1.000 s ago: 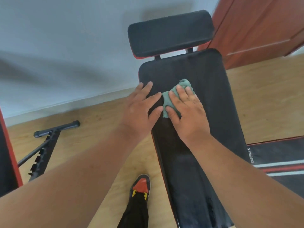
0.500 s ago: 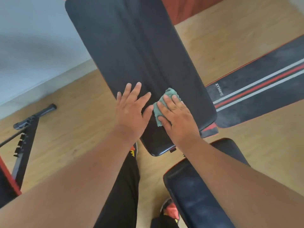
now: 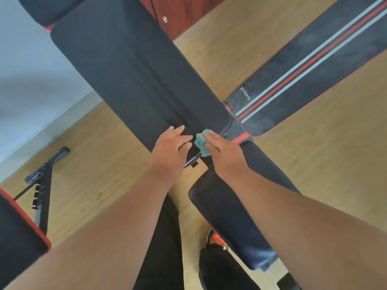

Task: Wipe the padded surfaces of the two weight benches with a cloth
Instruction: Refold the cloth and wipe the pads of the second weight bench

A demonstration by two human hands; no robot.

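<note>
The back pad (image 3: 134,80) runs long from upper left to lower right. At its lower end, the right hand (image 3: 222,151) presses the cloth (image 3: 201,142) with straight fingers; the left hand (image 3: 169,149) rests flat beside it, fingers together.

Both hands drawn toward 6 o'clock along the back pad (image 3: 134,76); right hand (image 3: 222,152) and cloth (image 3: 201,142) now at its near edge; left hand (image 3: 170,151) alongside at 9 o'clock.
</note>
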